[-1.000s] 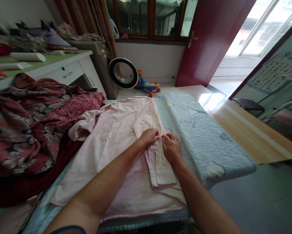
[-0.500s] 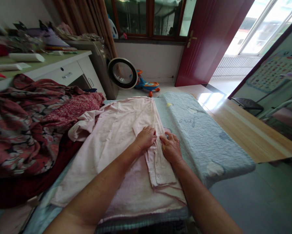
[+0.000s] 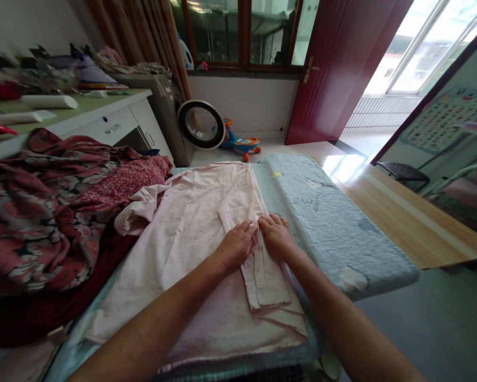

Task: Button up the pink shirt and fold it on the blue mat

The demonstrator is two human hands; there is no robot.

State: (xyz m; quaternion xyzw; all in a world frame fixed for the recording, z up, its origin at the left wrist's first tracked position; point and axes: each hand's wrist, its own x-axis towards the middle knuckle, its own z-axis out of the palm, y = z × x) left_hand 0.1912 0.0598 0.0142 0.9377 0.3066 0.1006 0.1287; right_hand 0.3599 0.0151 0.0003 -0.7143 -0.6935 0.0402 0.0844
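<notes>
Your left hand (image 3: 238, 245) lies palm down on the near sleeve (image 3: 267, 284) of the pale pink shirt (image 3: 184, 228). Its fingers are close together and point away from you, a bit to the right. Your left arm slants in over the body of the shirt. Your right hand (image 3: 277, 234) rests just beside it, back up, on the right side of the sleeve, with its fingers a little bent and slightly apart. The fingertips of both hands almost meet. I cannot tell if either hand pinches the cloth or just presses on it.

The shirt lies spread out in front of you on a blue quilted cover (image 3: 353, 241). On the left, a big pile of red clothes (image 3: 59, 212) comes right up to it, and the far sleeve (image 3: 140, 209) is bunched against the pile, so there is little room. The shirt's bottom edge is near the front edge of the cover. On the right, a wide bare part of the cover gives you room, and the tiled floor (image 3: 401, 323) shows past its edge.

The pile is cut off at the left. Small things on the table (image 3: 137, 100) are blurry. Your hands hide part of the sleeve, and your left thumb is hard to see.
</notes>
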